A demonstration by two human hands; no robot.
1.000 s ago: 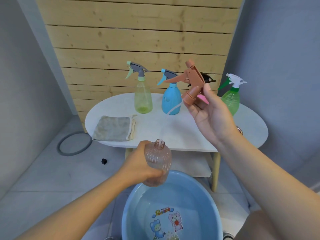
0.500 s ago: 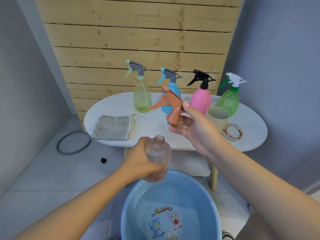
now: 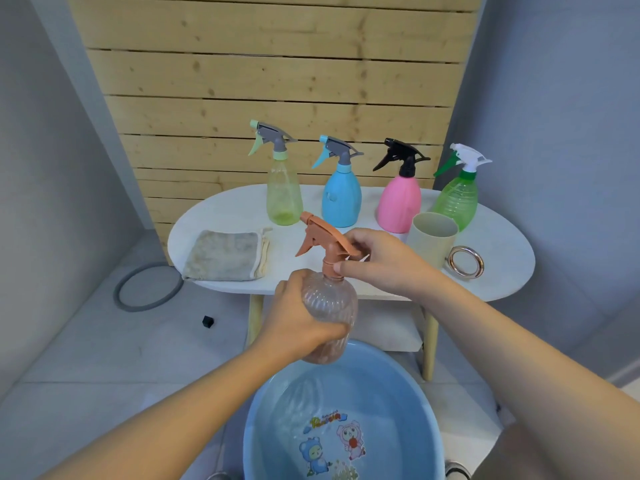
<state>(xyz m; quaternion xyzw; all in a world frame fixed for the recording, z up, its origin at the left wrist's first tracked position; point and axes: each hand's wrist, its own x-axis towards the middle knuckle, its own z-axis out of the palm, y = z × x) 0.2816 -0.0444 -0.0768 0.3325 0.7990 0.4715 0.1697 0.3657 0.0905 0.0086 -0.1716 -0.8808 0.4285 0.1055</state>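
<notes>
On my feed the left hand (image 3: 301,323) grips the ribbed clear-pink bottle (image 3: 337,303) round its belly, fingers curled tight on it. The bottle is upright, held in the air above the blue basin (image 3: 408,393), just in front of the near edge of the counter (image 3: 502,282). The right hand (image 3: 381,261) is at the bottle's neck, where thumb and fingers pinch the collar of the orange spray head (image 3: 322,237). The spray head sits on the bottle's mouth, nozzle pointing left, trigger hanging below it. I can't tell if the collar is screwed home.

The basin is on the floor, with water in it and cartoon animals printed on its bottom.

Along the back of the counter stand four sprayers, upright and apart: yellow-green sprayer (image 3: 282,199), blue sprayer (image 3: 341,202), pink sprayer (image 3: 398,206), green sprayer (image 3: 455,202). A beige cup (image 3: 431,240) stands in front, between the pink and green ones. A metal ring (image 3: 465,261) lies flat just right of the cup. A folded grey cloth (image 3: 225,254) lies at the counter's left end. On the floor left of the counter are a grey hoop (image 3: 149,289) and, near it, a small black piece (image 3: 207,321).
</notes>
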